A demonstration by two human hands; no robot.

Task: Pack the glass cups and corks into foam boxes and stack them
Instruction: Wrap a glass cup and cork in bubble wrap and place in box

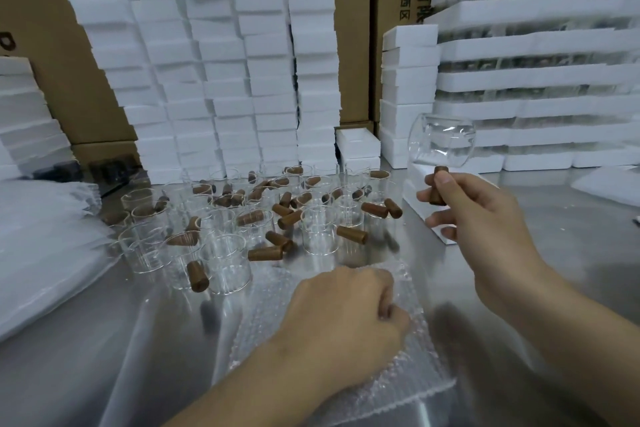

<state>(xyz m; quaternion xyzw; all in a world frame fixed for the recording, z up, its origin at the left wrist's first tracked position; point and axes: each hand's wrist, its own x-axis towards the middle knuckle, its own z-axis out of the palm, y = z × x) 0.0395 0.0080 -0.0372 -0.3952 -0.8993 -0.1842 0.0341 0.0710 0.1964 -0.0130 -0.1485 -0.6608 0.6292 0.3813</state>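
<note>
Glass cup (441,144) is up in the air at the far right on my head view, tipped over on its side, and I see it carried by the brown cork (439,189) that sticks out below it. The right hand (485,218) pinches that cork between thumb and forefinger, the other fingers loosely curled beneath. Just under the hand sits an open foam box (420,210) on the steel table (104,340). Near me the left hand (346,312) lies knuckles-up on a sheet of bubble wrap (408,367), fingers curled in tight. Whether they actually nip the sheet I cannot tell; the fingertips are blurred. Left of centre a crowd of empty cups (228,263) stands upright on the table with loose corks (265,253) scattered among and inside them. Behind them rise tall foam box stacks (221,62) against brown cartons (34,28). At far right, long foam trays (536,80) are piled in layers with glass showing between them. Clear plastic bags (41,236) lie heaped at the left edge.
</note>
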